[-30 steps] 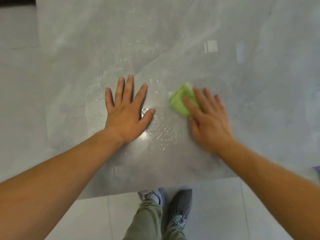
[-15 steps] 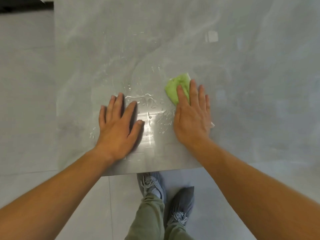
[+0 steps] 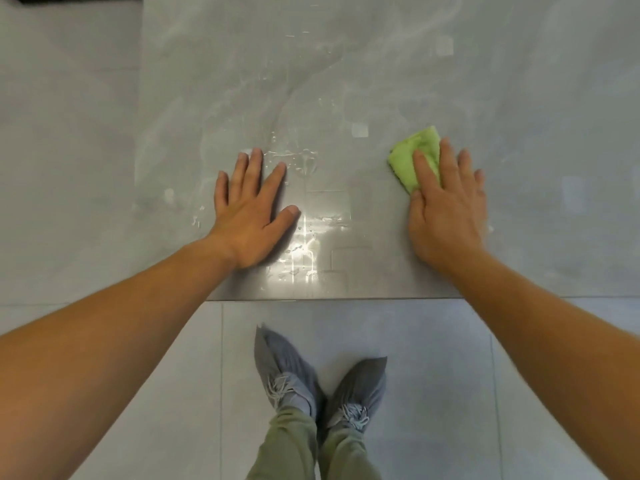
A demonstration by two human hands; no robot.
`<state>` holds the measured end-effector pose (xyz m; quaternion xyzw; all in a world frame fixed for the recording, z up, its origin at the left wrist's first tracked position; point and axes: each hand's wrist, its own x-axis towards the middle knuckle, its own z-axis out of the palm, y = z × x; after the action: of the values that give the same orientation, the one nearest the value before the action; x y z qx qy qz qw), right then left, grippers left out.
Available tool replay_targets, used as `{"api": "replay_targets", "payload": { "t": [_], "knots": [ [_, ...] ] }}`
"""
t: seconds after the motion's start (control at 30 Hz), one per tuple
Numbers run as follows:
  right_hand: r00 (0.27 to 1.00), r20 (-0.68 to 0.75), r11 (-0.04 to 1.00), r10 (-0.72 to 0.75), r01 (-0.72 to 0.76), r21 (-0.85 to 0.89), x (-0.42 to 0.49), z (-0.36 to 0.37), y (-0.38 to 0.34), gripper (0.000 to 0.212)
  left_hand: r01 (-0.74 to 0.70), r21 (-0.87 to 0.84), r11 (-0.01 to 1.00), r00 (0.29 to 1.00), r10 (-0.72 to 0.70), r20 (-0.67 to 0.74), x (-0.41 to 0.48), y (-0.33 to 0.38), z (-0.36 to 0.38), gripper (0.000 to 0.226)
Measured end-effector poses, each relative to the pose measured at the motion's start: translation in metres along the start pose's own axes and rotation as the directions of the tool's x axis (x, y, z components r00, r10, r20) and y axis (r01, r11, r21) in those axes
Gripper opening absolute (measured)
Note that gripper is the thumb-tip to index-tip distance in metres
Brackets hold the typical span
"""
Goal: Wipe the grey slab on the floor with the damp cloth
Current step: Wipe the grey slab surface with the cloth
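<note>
Grey polished stone slab [image 3: 346, 81] lies flat on the pale tiled floor [image 3: 415, 341], its near edge just ahead of my grey shoes [image 3: 287, 375]. My right hand [image 3: 446, 209] presses the folded green damp cloth [image 3: 412, 157] flat under its fingertips, nothing clenched. Left hand [image 3: 249, 216] is spread open, bracing, holding nothing. Water beads [image 3: 304, 233] sit between the hands, so I'd sweep the cloth leftward in overlapping passes with even pressure.

Right hand [image 3: 446, 209] flat on green cloth [image 3: 414, 161], pressing it onto grey slab [image 3: 346, 81]. Left hand [image 3: 251, 216] splayed flat on slab, near wet streaks [image 3: 304, 237].
</note>
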<state>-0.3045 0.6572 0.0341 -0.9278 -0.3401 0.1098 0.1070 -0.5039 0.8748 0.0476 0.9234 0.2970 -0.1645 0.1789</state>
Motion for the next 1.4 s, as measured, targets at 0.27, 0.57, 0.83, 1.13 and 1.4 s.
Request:
{"api": "replay_targets", "payload": {
  "t": [0.27,0.57,0.83,1.13,1.4],
  "knots": [
    [0.795,0.129,0.797,-0.592,0.602,-0.048,-0.066,0.016,-0.017,0.059,0.011,-0.035,0.999,1.000,-0.010,0.013,0.001,0.001,-0.002,0.075],
    [0.953,0.015,0.953,-0.302,0.303,-0.024,-0.048,0.030,-0.068,0.067,-0.004,-0.058,0.998,1.000,0.004,0.005,0.002,-0.002,-0.002,0.072],
    [0.946,0.051,0.946,-0.320,0.322,-0.046,-0.033,0.019,-0.038,0.057,-0.011,-0.179,0.984,1.000,0.016,0.026,0.000,-0.003,-0.009,0.066],
    [0.804,0.138,0.809,-0.579,0.587,-0.027,-0.071,0.045,-0.121,0.063,0.060,-0.111,0.992,0.982,-0.079,-0.174,0.027,-0.043,-0.041,0.056],
    [0.998,-0.047,0.999,-0.033,0.033,-0.008,0.054,0.033,-0.126,0.057,0.093,-0.045,0.995,0.990,-0.098,-0.103,0.057,-0.075,-0.045,0.061]
  ]
}}
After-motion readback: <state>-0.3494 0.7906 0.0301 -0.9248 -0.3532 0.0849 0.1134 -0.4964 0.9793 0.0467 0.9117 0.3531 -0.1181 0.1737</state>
